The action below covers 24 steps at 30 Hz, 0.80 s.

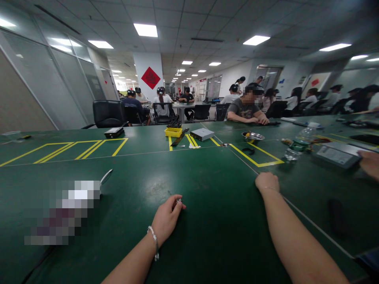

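Note:
My left hand (166,217) is closed just above the green tabletop (213,213), a silver bracelet around its wrist. Between thumb and fingers it pinches a small shiny metal piece (179,200), too small to name. Further out and to the right, my right hand (267,182) rests on the table as a closed fist. Its fingers curl away from me, so whatever they may hold is hidden. The nearest marking to that fist is a yellow tape outline (268,163).
On the right stand a clear water bottle (299,144) and a grey metal box (337,154), with another person's hand (368,163) beside it. Further back are a metal bowl (253,136), a yellow bin (173,131) and a silver box (202,134). A person (247,106) sits across.

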Available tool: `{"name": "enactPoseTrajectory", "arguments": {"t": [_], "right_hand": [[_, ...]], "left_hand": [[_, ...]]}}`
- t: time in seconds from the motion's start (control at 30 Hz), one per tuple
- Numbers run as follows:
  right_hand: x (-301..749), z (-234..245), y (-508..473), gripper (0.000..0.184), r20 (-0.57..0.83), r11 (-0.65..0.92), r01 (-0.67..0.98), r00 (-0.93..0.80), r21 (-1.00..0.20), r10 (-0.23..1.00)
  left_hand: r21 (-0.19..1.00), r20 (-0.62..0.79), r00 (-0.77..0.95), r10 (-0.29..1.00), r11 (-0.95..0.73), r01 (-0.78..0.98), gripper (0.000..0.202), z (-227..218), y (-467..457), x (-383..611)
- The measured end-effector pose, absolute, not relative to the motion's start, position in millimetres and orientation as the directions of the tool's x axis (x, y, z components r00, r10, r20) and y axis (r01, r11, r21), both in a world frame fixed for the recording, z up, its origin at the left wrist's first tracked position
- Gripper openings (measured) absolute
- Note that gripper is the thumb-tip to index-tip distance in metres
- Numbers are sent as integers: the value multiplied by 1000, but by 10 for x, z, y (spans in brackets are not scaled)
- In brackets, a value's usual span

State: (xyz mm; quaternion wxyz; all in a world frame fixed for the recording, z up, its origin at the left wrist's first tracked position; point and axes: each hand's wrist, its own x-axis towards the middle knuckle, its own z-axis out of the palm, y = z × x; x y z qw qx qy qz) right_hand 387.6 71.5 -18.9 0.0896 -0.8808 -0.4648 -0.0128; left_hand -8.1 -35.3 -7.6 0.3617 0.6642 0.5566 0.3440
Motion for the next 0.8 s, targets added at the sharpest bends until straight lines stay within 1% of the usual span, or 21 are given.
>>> {"name": "enactPoseTrajectory", "arguments": {"t": [0.13, 0.27, 0.4, 0.53, 0.57, 0.6, 0.67, 0.7, 0.73, 0.8], "right_hand": [[3827, -119, 659, 36, 126, -578, 796, 601, -180, 789], [3788, -39, 605, 35, 140, -552, 792, 597, -261, 790], [3567, 52, 649, 29, 126, -402, 819, 487, -410, 864], [3026, 100, 693, 19, 65, -208, 806, 291, -554, 955], [2847, 106, 674, 17, 36, -141, 769, 208, -624, 977], [2660, 111, 638, 16, 5, -72, 694, 107, -716, 994], [2285, 121, 517, 15, -38, 17, 438, -117, -899, 992], [2113, 125, 441, 15, -47, 18, 292, -214, -956, 976], [1958, 126, 363, 16, -56, -7, 172, -284, -985, 957], [1716, 121, 219, 18, -94, -83, 46, -351, -995, 932]], "left_hand": [[867, 55, 146, 988, -120, 484, 34, -83, -354, -80], [862, 62, 147, 987, -127, 490, 35, -80, -356, -77], [861, 32, 138, 990, -97, 499, 34, -53, -359, -72], [884, 41, 115, 993, -89, 458, 33, -58, -351, -70], [889, 47, 115, 992, -94, 448, 30, -67, -347, -71], [890, 54, 118, 992, -102, 444, 27, -77, -344, -73], [875, 77, 129, 989, -129, 466, 21, -95, -338, -77], [861, 91, 133, 987, -145, 487, 18, -99, -337, -80], [846, 103, 135, 985, -158, 509, 17, -100, -337, -82], [825, 117, 138, 983, -174, 538, 16, -92, -339, -85]]}}
